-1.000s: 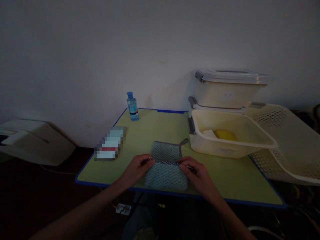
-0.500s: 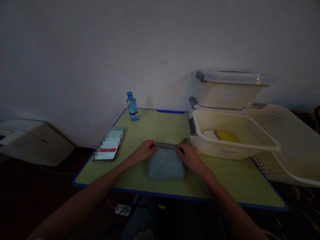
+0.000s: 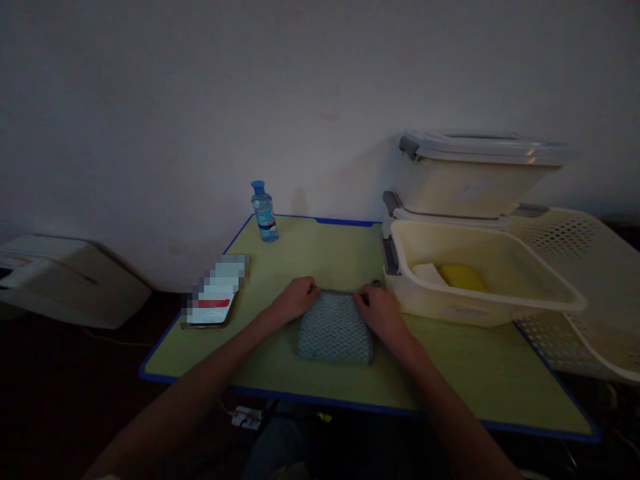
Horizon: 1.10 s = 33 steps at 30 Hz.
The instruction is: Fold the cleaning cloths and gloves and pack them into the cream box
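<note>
A grey-blue cloth (image 3: 336,328) with a coarse textured weave and a dark checked edge lies on the table in front of me. My left hand (image 3: 301,297) pinches its far left corner between thumb and fingers. At the far right corner, my right hand (image 3: 376,305) grips the same edge, with its fingers partly hidden. A small dark loop (image 3: 377,283) shows just beyond the right hand. I cannot tell whether the cloth is a single folded piece or a pouch.
The yellow-green table (image 3: 320,257) has a blue rim. A blue bottle (image 3: 265,213) stands at the back left, near a phone (image 3: 213,313). On the right are an open cream bin (image 3: 480,303) holding a yellow item (image 3: 463,277), a lidded box (image 3: 475,180) and a perforated basket (image 3: 595,287).
The dark checked band along the cloth's far edge has become narrower, and less of the loop shows. Both hands keep hold of the corners. The view has shifted slightly.
</note>
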Each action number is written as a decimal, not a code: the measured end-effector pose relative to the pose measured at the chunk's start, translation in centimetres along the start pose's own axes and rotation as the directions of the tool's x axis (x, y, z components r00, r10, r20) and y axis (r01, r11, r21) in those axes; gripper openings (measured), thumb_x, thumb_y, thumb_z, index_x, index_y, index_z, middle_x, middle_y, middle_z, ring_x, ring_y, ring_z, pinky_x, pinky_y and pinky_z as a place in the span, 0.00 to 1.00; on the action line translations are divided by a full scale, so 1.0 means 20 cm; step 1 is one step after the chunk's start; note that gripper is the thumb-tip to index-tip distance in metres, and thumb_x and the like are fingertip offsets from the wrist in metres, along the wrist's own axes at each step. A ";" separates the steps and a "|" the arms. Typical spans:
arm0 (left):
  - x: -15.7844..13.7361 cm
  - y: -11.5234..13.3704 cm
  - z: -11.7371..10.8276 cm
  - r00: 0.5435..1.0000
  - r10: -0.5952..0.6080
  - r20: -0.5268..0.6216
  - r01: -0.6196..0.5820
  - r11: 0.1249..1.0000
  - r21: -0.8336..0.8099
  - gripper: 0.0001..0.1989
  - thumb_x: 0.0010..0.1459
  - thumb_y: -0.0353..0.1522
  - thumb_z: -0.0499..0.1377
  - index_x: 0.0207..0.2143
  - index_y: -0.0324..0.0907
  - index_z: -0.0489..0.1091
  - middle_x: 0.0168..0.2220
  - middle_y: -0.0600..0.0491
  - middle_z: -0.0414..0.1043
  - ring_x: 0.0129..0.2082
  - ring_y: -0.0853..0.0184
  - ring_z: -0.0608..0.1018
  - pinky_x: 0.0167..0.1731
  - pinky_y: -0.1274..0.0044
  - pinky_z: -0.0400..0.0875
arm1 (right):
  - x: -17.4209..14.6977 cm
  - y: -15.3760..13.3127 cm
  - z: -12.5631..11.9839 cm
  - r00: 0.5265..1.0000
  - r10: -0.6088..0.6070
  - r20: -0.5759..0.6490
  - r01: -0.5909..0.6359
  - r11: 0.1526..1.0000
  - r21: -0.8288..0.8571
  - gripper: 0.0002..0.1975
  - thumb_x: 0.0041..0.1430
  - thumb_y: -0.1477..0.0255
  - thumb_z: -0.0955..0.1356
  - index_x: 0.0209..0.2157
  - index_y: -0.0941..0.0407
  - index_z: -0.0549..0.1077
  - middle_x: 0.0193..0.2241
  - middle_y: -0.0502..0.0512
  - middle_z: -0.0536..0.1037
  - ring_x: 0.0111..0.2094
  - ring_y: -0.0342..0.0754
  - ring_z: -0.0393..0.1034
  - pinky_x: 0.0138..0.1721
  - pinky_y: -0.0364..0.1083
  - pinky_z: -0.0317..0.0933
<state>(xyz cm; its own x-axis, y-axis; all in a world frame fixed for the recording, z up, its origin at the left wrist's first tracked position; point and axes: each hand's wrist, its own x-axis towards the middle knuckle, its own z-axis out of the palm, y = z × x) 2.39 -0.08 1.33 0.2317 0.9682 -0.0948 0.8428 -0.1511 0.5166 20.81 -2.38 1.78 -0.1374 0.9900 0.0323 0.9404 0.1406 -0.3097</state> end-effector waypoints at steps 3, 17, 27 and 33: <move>-0.01 0.01 -0.01 1.000 -0.016 0.006 0.016 1.000 0.025 0.11 0.58 0.31 0.48 0.30 0.35 0.69 0.25 0.50 0.71 0.26 0.66 0.74 0.26 0.78 0.64 | 0.00 -0.01 0.00 1.000 0.010 -0.006 -0.011 1.000 -0.027 0.09 0.59 0.74 0.61 0.32 0.61 0.72 0.30 0.59 0.77 0.33 0.49 0.71 0.32 0.43 0.57; -0.06 0.04 0.04 0.992 -0.068 -0.109 0.095 0.960 0.265 0.12 0.60 0.35 0.47 0.44 0.38 0.61 0.34 0.44 0.72 0.35 0.57 0.75 0.32 0.71 0.66 | -0.05 -0.04 0.01 0.999 0.014 -0.037 -0.023 0.969 -0.246 0.12 0.62 0.71 0.57 0.43 0.58 0.66 0.32 0.63 0.76 0.33 0.54 0.72 0.30 0.47 0.60; -0.10 0.05 0.08 0.985 0.017 -0.171 0.061 0.897 0.438 0.10 0.63 0.34 0.44 0.42 0.40 0.60 0.42 0.47 0.65 0.37 0.62 0.74 0.30 0.74 0.68 | -0.05 -0.02 0.04 0.988 -0.115 -0.106 0.076 0.945 -0.319 0.11 0.62 0.74 0.56 0.36 0.56 0.69 0.39 0.59 0.70 0.36 0.48 0.68 0.27 0.43 0.60; -0.12 0.09 0.00 0.959 0.135 -0.248 -0.023 0.913 0.408 0.10 0.59 0.29 0.47 0.42 0.38 0.62 0.44 0.46 0.62 0.45 0.60 0.69 0.37 0.72 0.69 | -0.06 -0.03 -0.03 0.972 -0.145 -0.183 0.119 0.982 -0.148 0.12 0.59 0.77 0.58 0.41 0.59 0.69 0.41 0.61 0.70 0.41 0.51 0.67 0.38 0.48 0.63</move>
<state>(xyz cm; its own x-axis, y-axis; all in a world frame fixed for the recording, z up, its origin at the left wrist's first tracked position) 3.46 -2.63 2.43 0.2160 0.9578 0.1898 0.9621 -0.2419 0.1261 20.57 -3.72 2.47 -0.2133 0.9443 0.2506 0.9530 0.2576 -0.1595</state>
